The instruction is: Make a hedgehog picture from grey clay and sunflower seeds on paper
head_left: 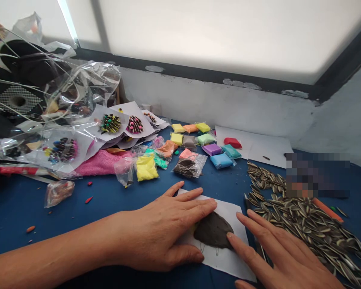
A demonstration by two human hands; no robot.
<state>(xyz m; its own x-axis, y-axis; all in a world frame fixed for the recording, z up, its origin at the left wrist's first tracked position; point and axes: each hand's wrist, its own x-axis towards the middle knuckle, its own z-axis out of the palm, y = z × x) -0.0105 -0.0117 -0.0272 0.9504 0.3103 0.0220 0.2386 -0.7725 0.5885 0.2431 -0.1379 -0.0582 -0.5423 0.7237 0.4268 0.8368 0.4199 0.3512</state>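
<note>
**Dark clay on sheet, between two open hands**

The clay (213, 230), a flattened dark oval, is seen on the white sheet (228, 265), to the right of the left hand (156, 228) and to the left of the right hand (284, 253). Its long axis is run roughly left to right, dipping slightly at the right end. The upper left edge is overlapped by the left fingers; the right end is met by the right index fingertip. Neither hand can be called clearly nearer, though more of the clay is bordered by the left.

Left hand: opened flat, fingers spread, nothing gripped. Right hand: opened, fingers apart, nothing seen gripped; its lower part is cut off by the frame. Small drawn marks (217, 251) are noted below the clay.

Containers: yellow material is held in the yellow packet (147, 167), dark material in the dark packet (186, 167), blue in the blue packet (222, 161). A brownish-pink lump is enclosed in the small bag (59, 193). Seeds with coloured tips are seen through the large bag (82, 150) at left. Contents of the upper bag (84, 80) cannot be made out. Loose seeds (273, 208) are heaped beside the right hand, uncontained.
</note>
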